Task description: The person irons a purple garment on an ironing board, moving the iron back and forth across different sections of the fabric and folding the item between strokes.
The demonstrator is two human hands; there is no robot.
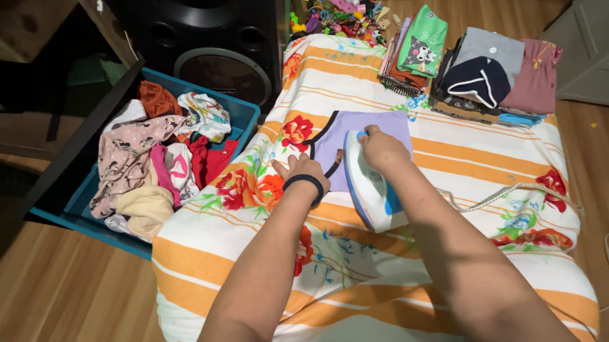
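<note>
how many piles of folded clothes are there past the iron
2: one pile topped by a green top, and beside it to the right a wider pile with grey, navy and pink pieces. Lower layers are hidden.

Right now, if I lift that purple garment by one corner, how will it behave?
Probably floppy: the purple garment lies flat and thin on the striped cloth. Likely light. It may drag rather than lift, since the iron and left hand rest on it.

L hand (303, 174) flat, R hand (382, 149) fingers curled
</note>
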